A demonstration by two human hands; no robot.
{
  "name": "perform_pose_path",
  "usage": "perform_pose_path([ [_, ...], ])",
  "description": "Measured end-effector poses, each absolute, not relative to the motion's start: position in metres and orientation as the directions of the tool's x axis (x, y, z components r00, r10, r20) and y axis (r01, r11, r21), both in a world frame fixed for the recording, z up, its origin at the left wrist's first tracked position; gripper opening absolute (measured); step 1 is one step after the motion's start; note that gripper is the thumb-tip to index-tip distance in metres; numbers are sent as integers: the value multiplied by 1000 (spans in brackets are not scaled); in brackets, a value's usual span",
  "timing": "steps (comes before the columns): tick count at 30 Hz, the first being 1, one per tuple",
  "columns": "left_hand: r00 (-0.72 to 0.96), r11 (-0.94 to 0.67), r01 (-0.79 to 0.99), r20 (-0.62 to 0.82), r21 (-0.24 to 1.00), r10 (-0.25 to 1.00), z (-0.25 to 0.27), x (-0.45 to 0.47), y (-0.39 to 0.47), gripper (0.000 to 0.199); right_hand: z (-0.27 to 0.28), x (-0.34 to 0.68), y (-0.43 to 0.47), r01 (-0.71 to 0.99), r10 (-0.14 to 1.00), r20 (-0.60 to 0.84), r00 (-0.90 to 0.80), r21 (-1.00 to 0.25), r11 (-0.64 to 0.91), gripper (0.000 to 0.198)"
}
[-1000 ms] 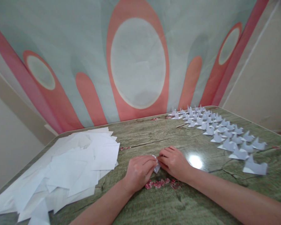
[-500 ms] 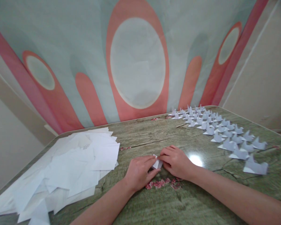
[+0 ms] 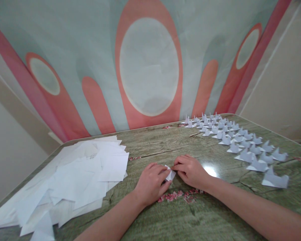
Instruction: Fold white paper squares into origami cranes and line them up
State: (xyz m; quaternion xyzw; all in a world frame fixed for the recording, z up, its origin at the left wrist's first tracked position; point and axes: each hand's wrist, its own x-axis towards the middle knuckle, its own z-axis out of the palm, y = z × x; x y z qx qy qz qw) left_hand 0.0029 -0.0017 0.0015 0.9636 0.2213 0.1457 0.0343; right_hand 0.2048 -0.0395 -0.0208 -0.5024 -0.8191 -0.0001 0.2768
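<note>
A small piece of folded white paper (image 3: 170, 175) lies on the table in front of me. My left hand (image 3: 152, 182) holds it from the left, fingers on its upper edge and thumb along the lower edge. From the right, my right hand (image 3: 190, 171) has its fingers drawn together, with the fingertips at the paper's upper right corner. The fingers hide part of the paper, and its exact folds are too small to make out.
A spread heap of white paper sheets (image 3: 72, 184) covers the table's left side. Several rows of folded paper birds (image 3: 245, 155) stand on the right. The wood-patterned table (image 3: 155, 144) meets a patterned backdrop (image 3: 100, 33) at the back.
My right fingers have shifted slightly right, and my left fingers have spread a little over the paper. More of the paper's face shows between the hands. The view has shifted slightly.
</note>
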Motion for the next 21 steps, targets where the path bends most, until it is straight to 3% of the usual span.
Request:
perform_pose_path([
  [21,893,-912,407,234,-51,385,4,10,-8,26,-23,203,-39,841,820,457,-343,-240,486,22],
])
